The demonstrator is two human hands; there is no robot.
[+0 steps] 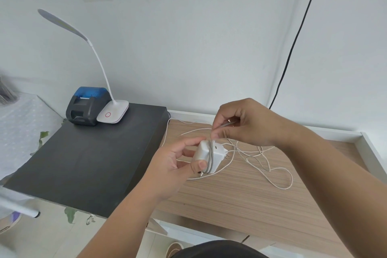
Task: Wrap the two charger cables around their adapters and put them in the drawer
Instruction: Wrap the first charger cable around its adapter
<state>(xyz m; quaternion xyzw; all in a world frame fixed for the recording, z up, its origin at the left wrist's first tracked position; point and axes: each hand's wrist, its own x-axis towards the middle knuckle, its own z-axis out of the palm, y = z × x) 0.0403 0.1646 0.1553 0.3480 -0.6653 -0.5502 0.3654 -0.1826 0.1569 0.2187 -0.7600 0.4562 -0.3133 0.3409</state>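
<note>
My left hand (178, 159) grips a white square charger adapter (217, 155) above the wooden desk, thumb pressed on its near face. A few turns of white cable (210, 158) run around the adapter's middle. My right hand (247, 123) pinches that cable just above the adapter, with the strand passing between its fingers. More loose white cable (270, 165) lies tangled in loops on the desk (240, 199) under and to the right of the hands. I cannot pick out a second adapter, and no drawer front shows clearly.
A black board (83, 163) lies to the left with a black and blue small printer (85, 107) and a white gooseneck lamp (113, 111) at its back. A black cord (293, 48) hangs down the wall. A white raised rim (370, 148) borders the desk at the right.
</note>
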